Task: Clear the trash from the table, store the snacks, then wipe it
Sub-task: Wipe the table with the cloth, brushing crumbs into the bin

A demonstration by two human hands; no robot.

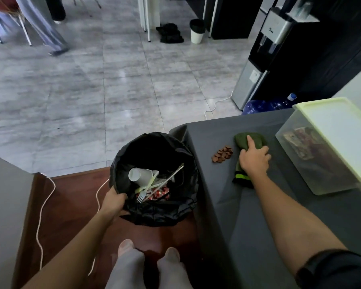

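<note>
While the left hand (115,202) grips the rim of a black-lined bin (154,178) holding a white cup (140,176), plastic fork (141,197) and red wrappers (161,193), the right hand (254,160) presses a green cloth (251,140) on the grey table (258,215) beside brown snack pieces (222,154); a lidded clear box (329,147) holds packets nearby.

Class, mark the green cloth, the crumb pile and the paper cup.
green cloth (255,140): head view, its far folded end.
crumb pile (222,153): head view, pile's middle.
paper cup (142,176): head view, its side wall.
</note>
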